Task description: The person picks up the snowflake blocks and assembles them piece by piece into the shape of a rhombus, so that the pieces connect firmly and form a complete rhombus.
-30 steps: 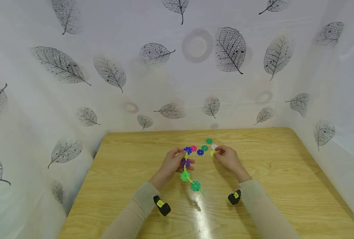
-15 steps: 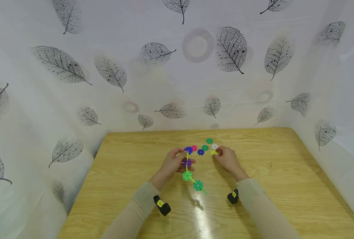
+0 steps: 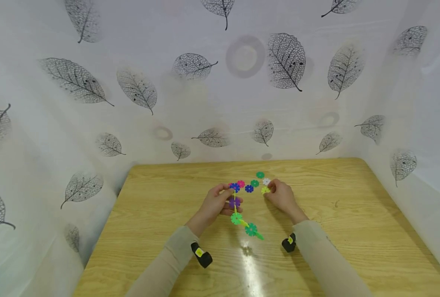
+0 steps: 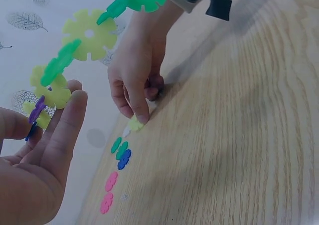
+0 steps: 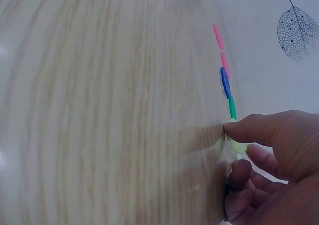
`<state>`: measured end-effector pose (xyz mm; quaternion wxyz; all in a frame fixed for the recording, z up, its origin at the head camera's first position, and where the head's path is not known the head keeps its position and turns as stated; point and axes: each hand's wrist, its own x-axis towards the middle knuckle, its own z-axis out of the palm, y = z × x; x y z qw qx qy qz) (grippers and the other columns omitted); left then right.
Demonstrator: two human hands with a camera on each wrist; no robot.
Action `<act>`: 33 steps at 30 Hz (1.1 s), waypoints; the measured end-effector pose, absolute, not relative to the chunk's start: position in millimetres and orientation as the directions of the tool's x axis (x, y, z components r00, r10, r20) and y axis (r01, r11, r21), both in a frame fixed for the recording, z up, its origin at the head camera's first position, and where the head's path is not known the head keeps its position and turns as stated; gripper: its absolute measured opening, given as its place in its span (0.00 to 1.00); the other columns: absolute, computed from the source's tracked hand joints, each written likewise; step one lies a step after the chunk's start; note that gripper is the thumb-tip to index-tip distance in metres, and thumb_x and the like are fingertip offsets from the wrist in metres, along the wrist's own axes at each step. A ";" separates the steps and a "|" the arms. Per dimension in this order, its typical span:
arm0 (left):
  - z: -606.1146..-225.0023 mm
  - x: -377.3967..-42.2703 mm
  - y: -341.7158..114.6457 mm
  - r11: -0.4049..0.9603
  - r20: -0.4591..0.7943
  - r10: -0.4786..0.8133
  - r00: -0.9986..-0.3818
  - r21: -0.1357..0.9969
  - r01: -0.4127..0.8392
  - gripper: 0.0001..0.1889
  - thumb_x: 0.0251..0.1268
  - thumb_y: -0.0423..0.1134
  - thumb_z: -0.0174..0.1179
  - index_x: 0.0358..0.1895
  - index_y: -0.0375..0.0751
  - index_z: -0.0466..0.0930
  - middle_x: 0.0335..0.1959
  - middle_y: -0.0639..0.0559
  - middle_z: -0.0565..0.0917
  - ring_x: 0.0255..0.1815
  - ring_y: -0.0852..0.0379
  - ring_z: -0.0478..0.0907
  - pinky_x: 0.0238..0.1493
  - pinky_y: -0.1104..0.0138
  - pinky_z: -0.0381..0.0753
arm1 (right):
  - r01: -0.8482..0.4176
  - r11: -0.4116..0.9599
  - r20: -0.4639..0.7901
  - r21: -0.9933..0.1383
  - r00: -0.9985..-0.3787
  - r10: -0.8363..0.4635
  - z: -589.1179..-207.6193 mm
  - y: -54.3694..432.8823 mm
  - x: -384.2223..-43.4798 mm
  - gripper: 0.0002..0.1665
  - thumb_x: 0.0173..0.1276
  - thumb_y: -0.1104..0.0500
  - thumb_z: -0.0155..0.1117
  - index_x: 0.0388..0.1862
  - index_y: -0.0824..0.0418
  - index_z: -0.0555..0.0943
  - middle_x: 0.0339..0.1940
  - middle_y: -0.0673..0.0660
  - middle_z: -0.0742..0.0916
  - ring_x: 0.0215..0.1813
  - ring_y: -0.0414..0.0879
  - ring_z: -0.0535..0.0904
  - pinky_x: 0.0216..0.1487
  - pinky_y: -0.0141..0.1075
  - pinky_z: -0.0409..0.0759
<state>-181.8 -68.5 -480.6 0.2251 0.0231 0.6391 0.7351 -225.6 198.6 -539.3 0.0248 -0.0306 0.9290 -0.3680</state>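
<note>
At the centre of the frame we see the left hand (image 3: 216,202) pinching the chain of notched discs (image 3: 236,218) by its blue upper end, apparently so the rest can dangle above the wooden table (image 3: 149,231). Just right, loose discs (image 3: 249,189) in pink, blue, green and white lie flat, spread, we judge, for easy picking. Right of centre, the right hand's (image 3: 282,196) thumb and finger grasp a yellow disc (image 3: 264,190), seemingly by its thin rim.
</note>
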 end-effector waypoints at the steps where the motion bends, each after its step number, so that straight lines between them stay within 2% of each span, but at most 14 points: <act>1: -480.2 -181.6 -68.3 -0.082 -0.255 0.363 -0.897 0.950 -0.303 0.09 0.87 0.41 0.47 0.52 0.38 0.70 0.42 0.41 0.92 0.30 0.56 0.92 0.28 0.71 0.88 | -0.045 0.722 -0.016 -0.690 -0.997 -0.078 -539.2 199.1 -225.5 0.16 0.68 0.62 0.71 0.50 0.70 0.80 0.38 0.62 0.85 0.38 0.52 0.79 0.41 0.44 0.79; 7: -478.8 -181.4 -67.5 -0.077 -0.264 0.362 -0.894 0.947 -0.311 0.09 0.87 0.41 0.47 0.52 0.38 0.70 0.40 0.44 0.92 0.29 0.57 0.92 0.27 0.72 0.88 | -0.072 0.663 0.029 -0.745 -0.997 -0.076 -538.6 200.2 -224.5 0.11 0.69 0.66 0.68 0.48 0.69 0.82 0.39 0.62 0.87 0.41 0.52 0.84 0.43 0.41 0.83; 12: -480.3 -182.9 -68.0 -0.093 -0.256 0.361 -0.897 0.947 -0.308 0.10 0.87 0.40 0.48 0.55 0.36 0.71 0.45 0.36 0.91 0.29 0.57 0.92 0.28 0.71 0.88 | -0.103 0.590 0.058 -0.801 -0.994 -0.095 -521.3 193.4 -217.3 0.11 0.73 0.64 0.67 0.51 0.68 0.84 0.44 0.63 0.89 0.45 0.53 0.86 0.48 0.41 0.87; 15: -481.2 -183.6 -68.1 -0.094 -0.254 0.363 -0.897 0.947 -0.306 0.11 0.87 0.41 0.48 0.55 0.36 0.71 0.46 0.34 0.91 0.29 0.56 0.92 0.29 0.70 0.89 | -0.121 0.533 0.068 -0.837 -0.991 -0.118 -505.2 185.8 -209.2 0.09 0.73 0.63 0.68 0.48 0.66 0.84 0.42 0.62 0.89 0.42 0.50 0.86 0.43 0.35 0.87; 19: -481.5 -184.2 -67.7 -0.091 -0.253 0.368 -0.895 0.948 -0.305 0.11 0.87 0.41 0.48 0.56 0.35 0.71 0.42 0.40 0.92 0.30 0.56 0.92 0.31 0.69 0.90 | -0.143 0.460 0.072 -0.877 -0.983 -0.168 -489.1 177.4 -199.2 0.07 0.72 0.62 0.68 0.45 0.64 0.82 0.38 0.60 0.89 0.37 0.47 0.85 0.37 0.33 0.87; 24: -479.2 -183.6 -67.7 -0.091 -0.251 0.360 -0.899 0.949 -0.302 0.13 0.88 0.41 0.47 0.60 0.34 0.71 0.48 0.32 0.90 0.29 0.57 0.91 0.32 0.68 0.90 | -0.164 0.422 0.078 -0.892 -0.974 -0.213 -481.4 170.5 -192.9 0.06 0.73 0.63 0.68 0.44 0.63 0.81 0.36 0.59 0.88 0.35 0.49 0.86 0.36 0.33 0.87; 30: -477.0 -182.9 -69.0 -0.083 -0.250 0.341 -0.906 0.952 -0.294 0.15 0.88 0.40 0.47 0.64 0.33 0.71 0.45 0.34 0.91 0.27 0.58 0.90 0.31 0.69 0.90 | -0.195 0.387 0.102 -0.901 -0.963 -0.248 -477.7 164.9 -188.8 0.06 0.73 0.64 0.68 0.45 0.65 0.81 0.37 0.61 0.89 0.36 0.51 0.87 0.37 0.34 0.88; 33: -476.9 -183.0 -69.0 -0.079 -0.240 0.339 -0.910 0.956 -0.282 0.16 0.87 0.39 0.47 0.66 0.34 0.71 0.46 0.31 0.90 0.26 0.58 0.90 0.31 0.68 0.90 | -0.223 0.381 0.121 -0.897 -0.954 -0.274 -474.7 162.5 -186.8 0.06 0.74 0.63 0.67 0.45 0.64 0.81 0.37 0.60 0.88 0.36 0.53 0.87 0.36 0.34 0.88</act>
